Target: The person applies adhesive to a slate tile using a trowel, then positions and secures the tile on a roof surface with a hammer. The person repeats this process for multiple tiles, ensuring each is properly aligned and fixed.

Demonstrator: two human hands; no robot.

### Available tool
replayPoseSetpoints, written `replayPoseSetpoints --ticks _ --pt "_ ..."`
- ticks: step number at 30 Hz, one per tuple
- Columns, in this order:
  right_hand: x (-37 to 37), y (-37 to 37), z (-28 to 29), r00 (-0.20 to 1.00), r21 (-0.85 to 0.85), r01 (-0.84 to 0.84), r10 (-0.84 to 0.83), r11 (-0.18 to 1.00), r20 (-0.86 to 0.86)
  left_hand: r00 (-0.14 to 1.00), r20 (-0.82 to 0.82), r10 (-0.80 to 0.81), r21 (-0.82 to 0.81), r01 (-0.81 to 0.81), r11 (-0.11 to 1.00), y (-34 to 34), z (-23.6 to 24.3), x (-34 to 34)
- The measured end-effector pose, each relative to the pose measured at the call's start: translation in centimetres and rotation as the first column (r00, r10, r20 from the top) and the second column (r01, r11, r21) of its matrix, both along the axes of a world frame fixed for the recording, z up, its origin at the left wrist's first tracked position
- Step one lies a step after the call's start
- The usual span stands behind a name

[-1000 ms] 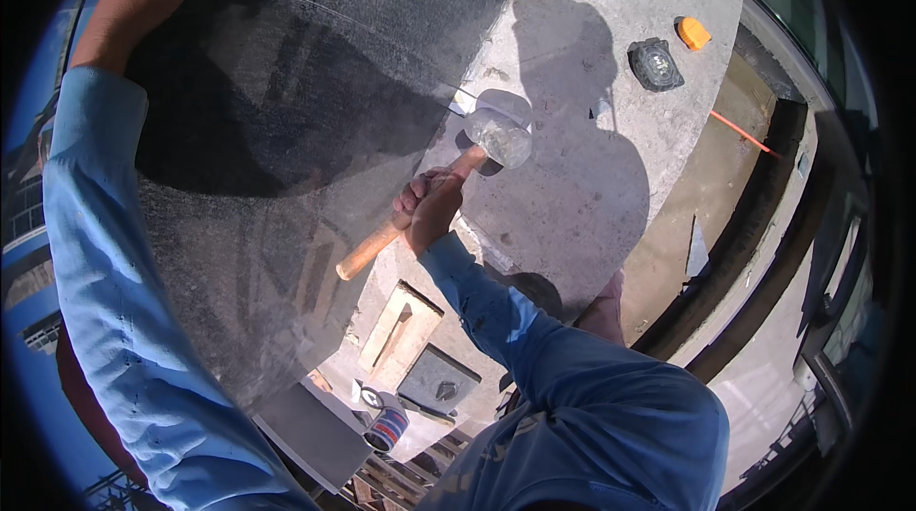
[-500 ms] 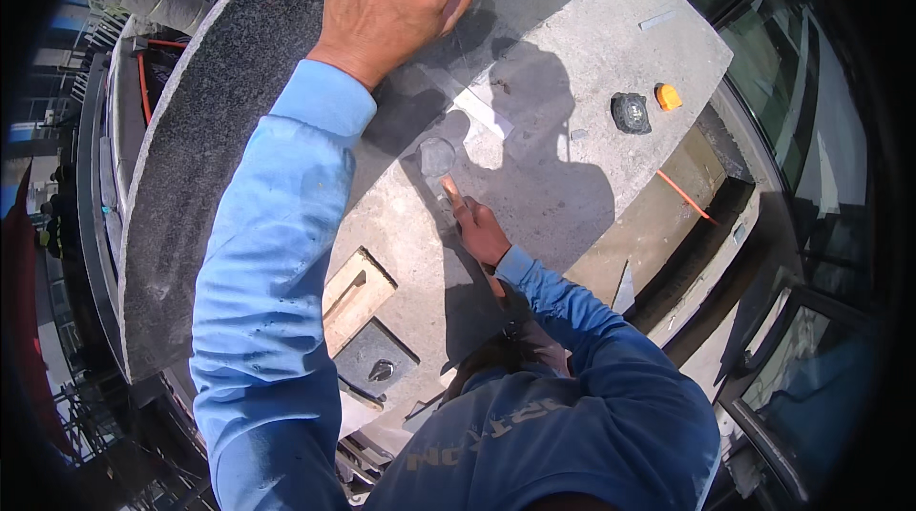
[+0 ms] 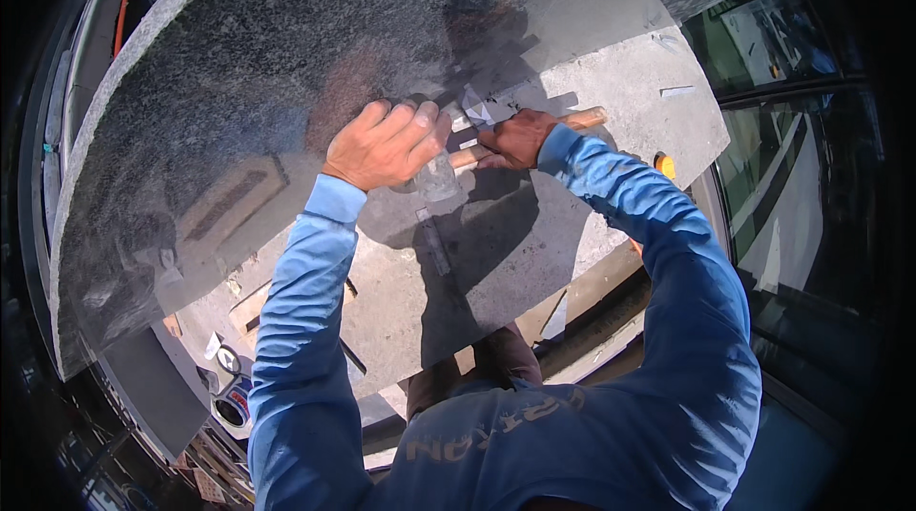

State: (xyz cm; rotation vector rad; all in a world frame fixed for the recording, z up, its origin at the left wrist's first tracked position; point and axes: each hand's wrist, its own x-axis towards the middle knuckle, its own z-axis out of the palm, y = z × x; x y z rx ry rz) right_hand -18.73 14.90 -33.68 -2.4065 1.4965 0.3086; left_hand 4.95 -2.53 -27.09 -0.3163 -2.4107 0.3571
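Observation:
My right hand is closed round the wooden handle of a mallet, held crosswise over a light stone slab. At the mallet's pale, rounded head is my left hand, its fingers bent over the head and partly hiding it. Just beyond both hands, a large dark polished stone slab stands tilted, mirroring the hands and the things below. A white strip shows between the hands, near the dark slab's lower part.
To the right lie a small yellow item and a thin metal strip. A wooden piece with a recess sits beside my left forearm. Dark-framed glass panes stand at the right. Round objects lie at the lower left.
My left hand has come down from the dark slab to the mallet's head. My right hand has moved up and right, turning the mallet crosswise. The view has shifted, showing more dark slab.

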Motion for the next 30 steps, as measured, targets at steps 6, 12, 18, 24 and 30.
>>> replayPoseSetpoints --ticks 6,12,18,24,30 --pt "2.1 2.1 0.8 0.99 0.201 0.135 -0.143 0.97 0.023 0.986 -0.115 0.12 0.012 -0.119 0.993 0.1 -0.8 -1.0" --pt "2.3 1.0 -0.9 0.951 0.094 -0.297 0.285 0.95 0.118 0.983 -0.148 0.109 -0.02 -0.113 0.993 0.0 -0.7 -1.8" --pt "-1.8 2.0 -2.5 0.939 0.082 0.342 -0.343 0.936 -0.002 0.982 -0.166 0.092 0.021 -0.09 0.996 0.8 -1.2 -1.2" --pt "4.1 5.4 -1.4 0.968 0.13 -0.069 0.034 0.989 0.25 0.981 -0.157 0.114 0.001 -0.115 0.993 0.0 -1.3 -1.1" --pt "-5.9 -0.5 -1.9 0.999 0.043 -0.002 0.0 0.999 0.04 0.986 -0.134 0.104 0.0 -0.105 0.994 0.6 -0.9 -1.4"
